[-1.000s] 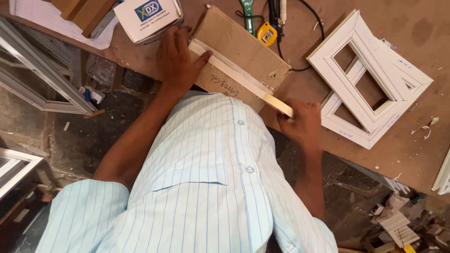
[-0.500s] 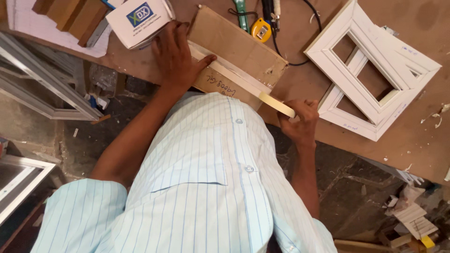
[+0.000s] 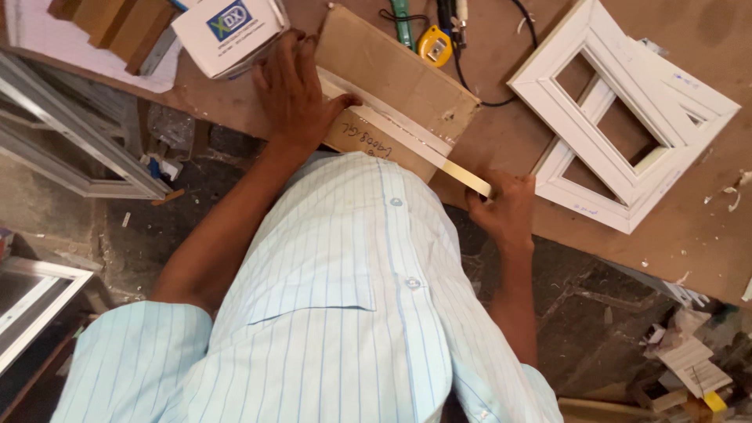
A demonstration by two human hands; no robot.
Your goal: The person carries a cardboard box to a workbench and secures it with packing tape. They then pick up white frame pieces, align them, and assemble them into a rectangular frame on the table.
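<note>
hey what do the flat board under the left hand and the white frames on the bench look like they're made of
Board: likely cardboard, matte brown, with a raw cut edge. Frames: probably plastic profile, maybe painted wood; smooth white with moulded ridges and mitred corners. Strip in the right hand: pale cream; material unclear.

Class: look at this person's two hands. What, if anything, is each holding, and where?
Right hand grips the pale strip at its near end; left hand presses flat on its far end.

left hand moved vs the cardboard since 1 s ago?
No. The left hand stays flat on the white strip at the same end of the cardboard; only the camera shifted.
</note>
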